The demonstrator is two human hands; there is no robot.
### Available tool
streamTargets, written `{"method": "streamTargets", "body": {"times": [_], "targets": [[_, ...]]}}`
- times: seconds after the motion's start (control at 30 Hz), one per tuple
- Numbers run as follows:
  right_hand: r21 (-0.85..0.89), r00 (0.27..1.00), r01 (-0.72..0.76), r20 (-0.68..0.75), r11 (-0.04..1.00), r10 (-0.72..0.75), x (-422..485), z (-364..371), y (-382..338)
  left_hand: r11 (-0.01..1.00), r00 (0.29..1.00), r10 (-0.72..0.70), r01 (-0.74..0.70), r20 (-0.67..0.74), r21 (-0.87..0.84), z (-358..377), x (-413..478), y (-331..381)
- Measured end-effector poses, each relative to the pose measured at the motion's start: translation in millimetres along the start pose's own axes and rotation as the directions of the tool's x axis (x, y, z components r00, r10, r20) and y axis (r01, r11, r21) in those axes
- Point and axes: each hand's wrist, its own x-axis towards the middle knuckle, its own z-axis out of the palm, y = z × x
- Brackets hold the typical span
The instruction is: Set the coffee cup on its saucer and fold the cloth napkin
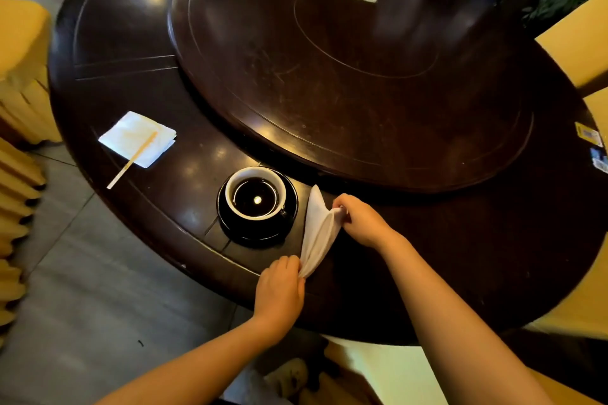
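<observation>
A coffee cup [255, 174], white inside and black outside, stands upright on a black saucer [230, 228] near the table's front edge. Just right of the saucer a white cloth napkin [317, 230] is stretched into a long, narrow, partly folded shape. My left hand [279, 289] pinches its near end at the table's edge. My right hand [362, 220] pinches its far side, a little beyond the cup's level.
A dark round wooden table [138, 92] carries a large turntable [362, 76] in its middle. A folded white napkin [138, 138] with a wooden stick [131, 161] across it lies at the left. Yellow-covered chairs [19, 69] ring the table. Small cards [589, 138] lie at the right edge.
</observation>
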Motion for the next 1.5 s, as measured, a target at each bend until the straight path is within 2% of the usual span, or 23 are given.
{"method": "streamTargets", "body": {"times": [0.1,0.17,0.4,0.47,0.53,0.6,0.67,0.73,0.93,1.1,1.27,1.43,1.5], "targets": [[-0.149,0.997,-0.038,0.054,0.988,0.047,-0.2,3.0,9.0,1.0,1.0,0.013,-0.013,0.019,-0.008,0.4,-1.8,-1.3],[-0.224,0.997,-0.053,0.043,0.973,0.064,-2.0,3.0,16.9,1.0,1.0,0.011,-0.01,0.018,-0.025,-1.6,-1.7,-1.3],[-0.257,0.976,-0.217,-0.091,0.942,0.2,-6.7,5.6,37.3,0.999,0.999,0.025,-0.026,0.034,0.029,0.8,-5.1,-3.7],[-0.199,0.954,-0.252,-0.215,0.947,0.208,-4.5,-0.4,31.8,0.997,0.999,0.026,-0.027,0.028,0.068,1.6,-6.5,-3.7],[-0.021,0.928,-0.222,-0.312,0.975,0.204,-1.6,-9.8,16.1,0.994,0.999,0.032,-0.033,0.018,0.107,2.6,-7.6,-6.0],[0.099,0.949,-0.245,-0.18,0.964,0.26,-0.1,-19.0,-9.6,0.993,1.0,0.026,-0.028,0.016,0.114,3.6,-8.7,-8.4],[0.025,0.95,-0.31,-0.03,0.95,0.31,-1.2,-18.7,-33.6,0.994,1.0,0.028,-0.029,0.013,0.106,4.3,-10.4,-10.0],[-0.054,0.946,-0.325,-0.026,0.944,0.324,0.4,-9.4,-45.7,0.996,0.999,0.032,-0.033,0.014,0.086,3.3,-11.2,-10.5],[0.244,0.888,-0.388,-0.16,0.889,0.431,4.8,8.9,-60.9,0.996,1.0,0.029,-0.028,-0.01,0.08,3.7,-10.9,-9.6],[0.238,0.854,-0.435,-0.196,0.869,0.481,5.6,14.5,-59.3,0.998,1.0,-0.014,0.014,0.003,0.066,6.0,-12.4,-8.5],[0.274,0.84,-0.41,-0.257,0.87,0.477,-5.3,12.9,-57.9,0.994,1.0,-0.013,0.009,0.029,0.111,1.1,-13.0,-5.3],[0.33,0.745,-0.377,-0.448,0.865,0.495,-32.8,3.9,-56.2,0.99,0.999,-0.014,0.007,0.045,0.139,-8.4,-17.6,-6.2],[0.387,0.697,-0.364,-0.49,0.847,0.523,-48.2,9.5,-52.8,0.979,0.995,-0.045,0.026,0.091,0.201,-14.0,-22.1,-4.9]]}}
